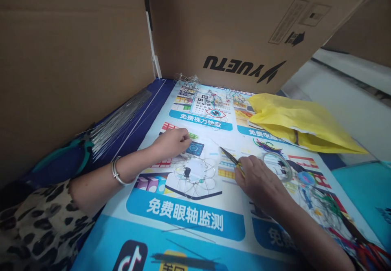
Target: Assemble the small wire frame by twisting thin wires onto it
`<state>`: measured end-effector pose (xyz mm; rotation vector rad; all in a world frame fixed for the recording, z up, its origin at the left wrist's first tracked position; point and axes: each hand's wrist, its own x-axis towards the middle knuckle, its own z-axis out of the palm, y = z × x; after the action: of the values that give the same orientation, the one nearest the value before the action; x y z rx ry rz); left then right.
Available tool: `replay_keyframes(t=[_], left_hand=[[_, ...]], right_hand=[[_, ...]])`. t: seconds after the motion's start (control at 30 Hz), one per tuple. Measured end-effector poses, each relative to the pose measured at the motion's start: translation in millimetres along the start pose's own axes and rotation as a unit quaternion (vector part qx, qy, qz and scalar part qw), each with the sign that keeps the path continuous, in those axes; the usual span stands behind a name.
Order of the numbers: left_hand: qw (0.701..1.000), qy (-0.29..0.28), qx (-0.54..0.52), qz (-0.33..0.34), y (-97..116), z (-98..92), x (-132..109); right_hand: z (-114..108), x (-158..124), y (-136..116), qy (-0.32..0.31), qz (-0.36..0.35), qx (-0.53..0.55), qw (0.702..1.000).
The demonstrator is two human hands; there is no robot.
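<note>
Cardboard-walled bench (146, 116), centre: beaded wire ornament (195, 175) seems light (bends easily), hold its rim; right hand (259, 179) grip pinching pliers (229, 157), left hand (171, 141) grip unclear.

A yellow bag (302, 126) lies on the poster (183, 218) before a cardboard box (244, 26).

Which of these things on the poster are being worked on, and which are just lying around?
In hand: wire-and-bead piece; pliers, held in right hand; left hand close by.
Lying about: yellow bag; bundle of straight wires; cardboard box; tangle of coloured wires.
</note>
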<state>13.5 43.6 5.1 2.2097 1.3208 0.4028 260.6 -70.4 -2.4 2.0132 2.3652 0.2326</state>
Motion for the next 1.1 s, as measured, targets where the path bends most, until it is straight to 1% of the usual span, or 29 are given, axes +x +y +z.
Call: replay_keyframes(t=[0.1, 0.23, 0.33, 0.43, 0.53, 0.87, 1.1], left_hand=[[1.000, 0.008, -0.004, 0.007, 1, 1.5, -1], [1.000, 0.019, 0.005, 0.013, 1, 4.0, -2], [1.000, 0.007, 0.003, 0.014, 3, 3.6, -3], [1.000, -0.008, -0.006, 0.030, 5, 2.7, -4], [0.999, -0.012, -0.010, 0.043, 7, 2.5, -5], [0.994, -0.026, -0.017, 0.108, 9, 4.2, -6], [0.990, -0.028, -0.035, 0.131, 9, 5.0, -6]], right_hand=[[-1, -1, -1, 0.010, -0.020, 0.058, 0.998], [-5, -3, -5, 0.043, -0.058, 0.125, 0.989], [-8, -4, -8, 0.053, -0.084, 0.158, 0.982], [-12, -5, -12, 0.062, -0.142, 0.189, 0.970], [-15, -6, -18, 0.054, -0.176, 0.186, 0.965], [-20, -10, -37, 0.020, -0.161, 0.139, 0.977], [-20, -8, -38, 0.028, -0.176, 0.131, 0.975]])
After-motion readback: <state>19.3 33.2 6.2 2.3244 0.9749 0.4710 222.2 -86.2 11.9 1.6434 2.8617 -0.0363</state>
